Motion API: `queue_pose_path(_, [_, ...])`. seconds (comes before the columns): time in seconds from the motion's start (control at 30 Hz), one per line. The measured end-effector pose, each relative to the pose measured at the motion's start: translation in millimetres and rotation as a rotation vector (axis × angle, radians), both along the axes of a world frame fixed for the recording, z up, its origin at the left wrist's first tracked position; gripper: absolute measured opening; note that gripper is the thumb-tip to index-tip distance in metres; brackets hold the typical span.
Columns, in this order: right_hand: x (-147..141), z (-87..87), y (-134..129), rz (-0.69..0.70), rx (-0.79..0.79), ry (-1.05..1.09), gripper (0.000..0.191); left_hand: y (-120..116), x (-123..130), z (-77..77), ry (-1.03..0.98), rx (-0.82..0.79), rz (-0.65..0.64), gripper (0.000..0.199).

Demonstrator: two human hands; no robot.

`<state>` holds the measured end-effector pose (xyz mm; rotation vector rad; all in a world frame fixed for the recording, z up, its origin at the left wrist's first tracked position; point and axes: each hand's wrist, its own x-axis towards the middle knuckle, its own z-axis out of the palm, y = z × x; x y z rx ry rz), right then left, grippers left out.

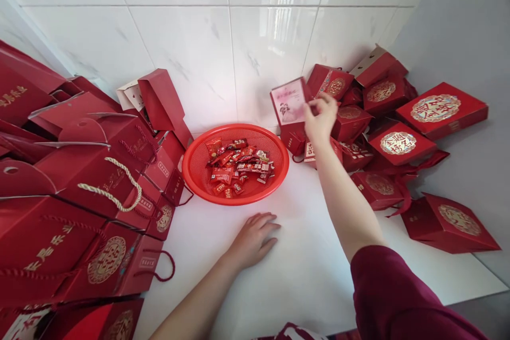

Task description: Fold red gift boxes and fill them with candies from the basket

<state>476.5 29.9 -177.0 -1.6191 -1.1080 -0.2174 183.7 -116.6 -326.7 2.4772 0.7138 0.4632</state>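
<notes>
My left hand (254, 238) lies palm down on the white table, fingers stretched out and holding nothing, just in front of a red plastic colander (187, 162). Wrapped candies (243, 162), mostly red, are gathered in that colander. At the edge of the pile on the right, my right hand (322, 116) is slightly blurred, its fingers bent in at the right edge of a red gift box with a pink printed panel (289, 102). This box stands tilted above other boxes; my fingers hide its right corner, and the fingertips are partly hidden.
Red gift boxes (398, 143) with gold emblems are heaped on the right against a grey panel (478, 48). More red boxes with rope handles (107, 186) are stacked on the left. A white tiled wall (179, 37) closes the back of the table (295, 271).
</notes>
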Motion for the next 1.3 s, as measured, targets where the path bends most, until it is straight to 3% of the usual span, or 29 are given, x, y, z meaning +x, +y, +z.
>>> queue_pose_path(0.1, [4.8,22.0,-62.3,0.024,0.125,0.016,0.016,-4.7,-2.9,13.5,-0.124,0.081,-0.016,0.024])
queue_pose_path(0.2, [6.1,25.4,-133.1,0.271,0.123,0.100,0.015,-15.5,-12.4,45.9,-0.350,0.326,-0.099,0.027])
queue_pose_path(0.27, [1.5,13.1,-176.3,0.358,0.019,0.150,0.018,-24.9,-22.6,68.4,-0.494,0.499,-0.085,0.032])
queue_pose_path(0.33, [-10.3,-10.8,-210.2,0.482,-0.121,0.180,0.017,-33.3,-33.8,82.0,-0.583,0.608,-0.002,0.033])
queue_pose_path(0.43, [-40.0,-57.0,-238.4,0.742,-0.246,0.142,0.011,-38.8,-46.3,80.1,-0.609,0.624,0.145,0.033])
queue_pose_path(0.53, [-69.1,-90.2,-245.3,0.951,-0.373,0.060,0.009,-36.2,-49.8,64.8,-0.561,0.585,0.228,0.033])
queue_pose_path(0.63, [-80.0,-92.9,-241.7,0.980,-0.415,-0.070,0.018,-32.1,-48.5,55.6,-0.533,0.592,0.256,0.027])
queue_pose_path(0.77, [-73.2,-58.4,-230.7,0.918,-0.323,-0.149,0.013,-27.6,-48.7,55.6,-0.588,0.579,0.306,0.031])
queue_pose_path(0.87, [-75.6,-22.7,-220.5,1.008,-0.291,-0.281,0.006,-24.3,-50.1,54.8,-0.571,0.510,0.328,0.035])
queue_pose_path(1.0, [-95.9,10.5,-208.0,1.086,-0.448,-0.462,0.017,-22.9,-49.2,48.0,-0.591,0.397,0.331,0.035])
queue_pose_path(1.13, [-109.0,18.0,-198.9,1.051,-0.586,-0.495,0.014,-24.2,-47.6,38.2,-0.622,0.401,0.322,0.042])
queue_pose_path(1.3, [-106.3,12.1,-184.8,1.142,-0.580,-0.340,0.017,-23.2,-47.1,31.5,-0.621,0.419,0.256,0.068])
